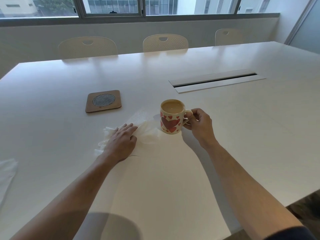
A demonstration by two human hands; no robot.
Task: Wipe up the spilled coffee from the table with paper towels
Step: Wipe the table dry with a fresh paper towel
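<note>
While the right hand (199,122) gripped the handle of the full mug (172,116), the left hand (121,141) pressed flat on the crumpled paper towels (147,130) just left of it; wiping well meant steadying the mug and sweeping firmly toward its base.

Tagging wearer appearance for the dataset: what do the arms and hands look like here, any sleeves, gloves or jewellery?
Both forearms are bare. The left hand and right hand wear no gloves, and no rings, watch or bracelets show. A dark sleeve edge appears on the right upper arm at the bottom of the frame; no left sleeve is in view.
</note>
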